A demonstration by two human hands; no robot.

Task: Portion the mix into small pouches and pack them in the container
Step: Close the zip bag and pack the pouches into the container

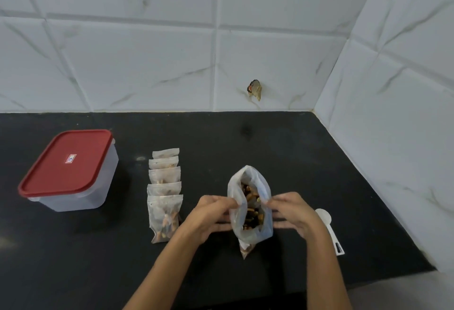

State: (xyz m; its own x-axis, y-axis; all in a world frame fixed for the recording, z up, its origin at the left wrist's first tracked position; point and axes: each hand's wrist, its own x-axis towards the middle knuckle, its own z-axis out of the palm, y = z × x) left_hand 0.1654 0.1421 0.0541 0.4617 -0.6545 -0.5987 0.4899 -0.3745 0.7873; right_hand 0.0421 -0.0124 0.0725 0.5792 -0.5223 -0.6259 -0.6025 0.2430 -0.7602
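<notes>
A large clear bag of mix [250,205] stands on the black counter with its mouth spread wide, brown mix showing inside. My left hand [211,214] pinches the bag's left rim and my right hand [292,211] pinches its right rim. Left of the bag, several small filled pouches [164,191] lie in an overlapping row running away from me. A clear plastic container [73,174] with a red lid on it sits at the far left. A white measuring scoop [329,228] lies on the counter behind my right hand, partly hidden by it.
The black counter [294,152] meets a white tiled wall at the back and on the right. A small scrap of torn wrapper [254,89] sticks to the back wall. The counter's front edge runs near the bottom right.
</notes>
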